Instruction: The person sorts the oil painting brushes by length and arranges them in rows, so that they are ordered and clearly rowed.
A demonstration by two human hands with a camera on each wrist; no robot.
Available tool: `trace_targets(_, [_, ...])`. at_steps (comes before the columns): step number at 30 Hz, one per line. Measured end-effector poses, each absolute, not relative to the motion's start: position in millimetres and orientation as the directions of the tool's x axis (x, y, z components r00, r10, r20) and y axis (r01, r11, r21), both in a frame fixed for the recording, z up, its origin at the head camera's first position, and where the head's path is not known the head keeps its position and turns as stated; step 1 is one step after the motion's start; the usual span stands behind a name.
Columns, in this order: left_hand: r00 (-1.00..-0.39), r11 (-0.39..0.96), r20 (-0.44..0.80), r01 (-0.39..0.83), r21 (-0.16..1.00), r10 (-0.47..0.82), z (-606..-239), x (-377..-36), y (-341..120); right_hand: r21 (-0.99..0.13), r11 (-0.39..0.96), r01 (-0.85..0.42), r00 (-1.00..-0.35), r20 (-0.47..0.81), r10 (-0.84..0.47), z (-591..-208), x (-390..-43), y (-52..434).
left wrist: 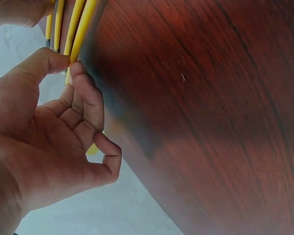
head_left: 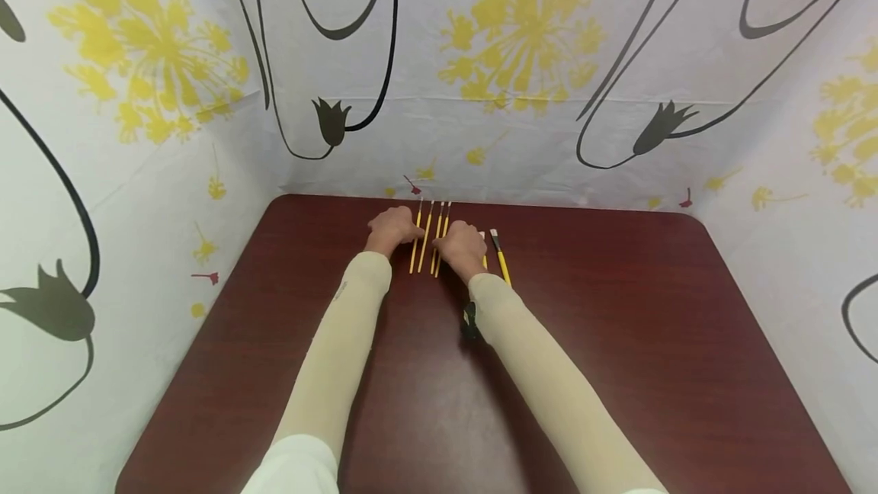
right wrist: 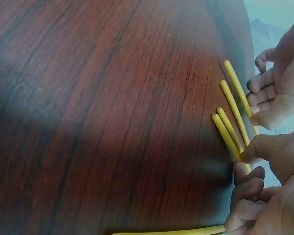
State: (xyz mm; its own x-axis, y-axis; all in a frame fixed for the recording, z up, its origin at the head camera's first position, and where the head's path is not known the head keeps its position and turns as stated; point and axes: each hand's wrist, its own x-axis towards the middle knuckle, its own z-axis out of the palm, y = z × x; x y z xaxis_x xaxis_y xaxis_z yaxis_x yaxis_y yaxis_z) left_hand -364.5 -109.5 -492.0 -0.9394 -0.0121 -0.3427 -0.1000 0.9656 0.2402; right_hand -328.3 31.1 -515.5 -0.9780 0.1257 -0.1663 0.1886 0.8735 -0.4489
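Note:
Several thin paintbrushes with yellow handles lie side by side near the table's far edge, bristles pointing away. My left hand (head_left: 393, 229) pinches the leftmost paintbrush (left wrist: 84, 29) between thumb and index finger, its other fingers loosely curled. Just to the right, my right hand (head_left: 463, 248) pinches the rightmost paintbrush of the group (right wrist: 224, 133) between thumb and fingertips. Between the hands lies another paintbrush (head_left: 425, 238). Right of my right hand, a thicker paintbrush (head_left: 503, 259) lies apart at a slant, and one beside it (head_left: 485, 259) is partly hidden by that hand.
The dark red-brown wooden table (head_left: 652, 341) has rounded far corners. Around it hangs a pale cloth (head_left: 425, 151) with grey stems and yellow flowers, close behind the far edge. A dark band-like object (head_left: 469, 320) shows at my right wrist.

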Motion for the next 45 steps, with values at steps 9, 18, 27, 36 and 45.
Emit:
trace_targets(9, [-0.948, 0.969, -0.317, -0.093, 0.229, -0.016, -497, -365, -105, -0.433, 0.880, 0.197, -0.977, -0.160, 0.140, -514, -326, 29])
trace_targets(18, [-0.942, 0.969, -0.331, -0.130, 0.211, -0.054, -491, -363, -99, -0.404, 0.887, 0.223, -0.974, -0.133, 0.184, -513, -327, 29])
trace_targets(27, [-0.947, 0.972, -0.314, -0.133, 0.194, -0.067, -492, -362, -96, -0.398, 0.894, 0.205, -0.977, -0.145, 0.159, -512, -326, 30])
trace_targets(36, [-0.950, 0.961, -0.298, -0.166, 0.219, -0.096, -490, -357, -97, -0.458, 0.871, 0.178, -0.980, -0.161, 0.116, -515, -326, 37])
trace_targets(45, [-0.958, 0.951, -0.271, -0.166, 0.260, -0.093, -493, -355, -99, -0.500, 0.856, 0.131, -0.990, -0.108, 0.089, -517, -323, 41])
